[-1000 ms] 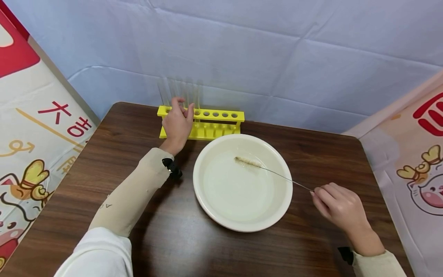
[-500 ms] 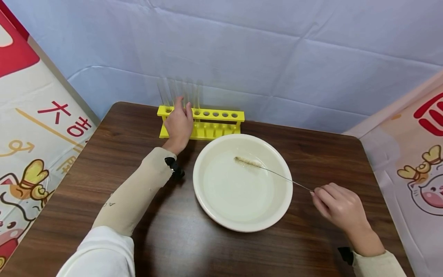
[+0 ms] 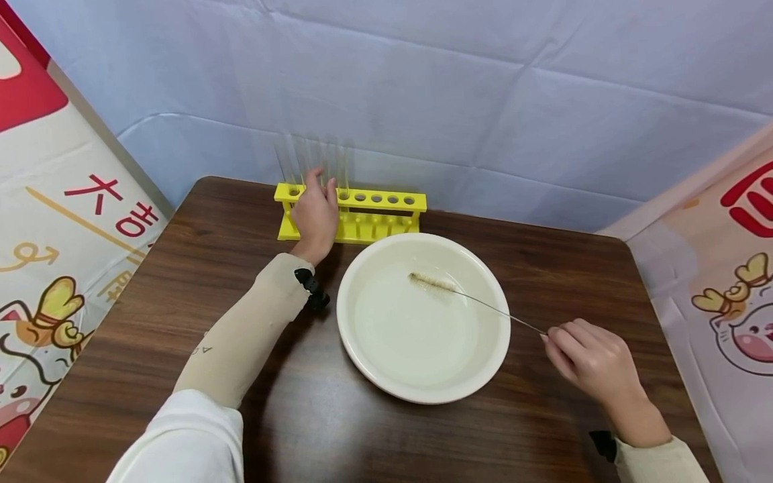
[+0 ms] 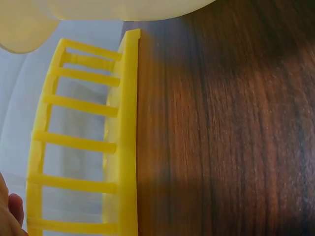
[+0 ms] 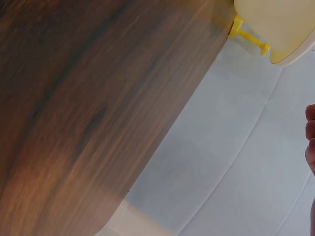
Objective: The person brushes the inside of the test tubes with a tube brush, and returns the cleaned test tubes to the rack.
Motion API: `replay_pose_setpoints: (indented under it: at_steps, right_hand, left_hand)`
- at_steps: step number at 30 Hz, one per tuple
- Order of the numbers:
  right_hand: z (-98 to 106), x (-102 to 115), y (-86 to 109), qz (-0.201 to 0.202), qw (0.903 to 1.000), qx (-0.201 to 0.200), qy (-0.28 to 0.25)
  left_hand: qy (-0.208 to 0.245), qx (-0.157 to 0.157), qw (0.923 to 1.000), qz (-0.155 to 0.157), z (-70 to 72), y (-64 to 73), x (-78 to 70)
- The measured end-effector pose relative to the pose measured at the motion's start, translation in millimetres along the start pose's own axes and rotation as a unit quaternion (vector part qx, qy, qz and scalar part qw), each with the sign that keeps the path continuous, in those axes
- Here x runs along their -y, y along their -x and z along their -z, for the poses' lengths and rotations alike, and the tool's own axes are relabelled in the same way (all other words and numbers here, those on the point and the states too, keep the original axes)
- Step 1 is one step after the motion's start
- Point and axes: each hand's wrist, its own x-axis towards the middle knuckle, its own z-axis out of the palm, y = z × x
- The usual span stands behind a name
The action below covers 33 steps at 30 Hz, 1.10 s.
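Observation:
In the head view, my left hand (image 3: 317, 213) is at the left part of a yellow test tube rack (image 3: 384, 200), index finger and thumb raised among several clear glass test tubes (image 3: 345, 164). Whether they pinch a tube is hard to make out; the hand covers that part of the rack. My right hand (image 3: 594, 359) pinches the wire handle of a test tube brush (image 3: 430, 282). Its bristle end lies in a white basin (image 3: 423, 394) holding clear liquid. At the left wrist view's lower left, only some fingertips (image 4: 15, 206) show beside the rack.
A dark wooden table (image 3: 290, 429) carries the rack at its back edge and the basin in front of it. A pale cloth backdrop (image 3: 423, 87) hangs close behind. Printed panels (image 3: 72, 241) stand at both sides.
My left hand has shifted slightly to the right along the rack, and its thumb and index finger now point up more. The right hand, brush and basin have stayed put.

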Motion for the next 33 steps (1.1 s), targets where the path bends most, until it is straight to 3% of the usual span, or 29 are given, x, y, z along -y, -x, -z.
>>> replay_pose_setpoints:
  at_steps: [9, 14, 20, 33]
  right_hand:
    - [1, -2, 1.1, -0.004, 0.9999, 0.012, 0.003]
    - [0, -1, 1.0, -0.002, 1.0, 0.009, 0.002]
    - [1, 1, -0.4, -0.002, 1.0, 0.003, 0.0]
    - [1, 2, -2.0, -0.005, 1.0, -0.001, 0.003]
  left_hand:
    - [0.027, -0.01, 0.9995, -0.01, -0.8, -1.0, -0.4]
    - [0.053, -0.01, 0.9979, -0.035, 3.3, -2.3, -3.3]
    - [0.053, -0.019, 0.9967, -0.059, 11.7, -6.7, -9.2]
    - [0.062, -0.08, 0.9861, -0.132, 30.3, -14.8, -20.7]
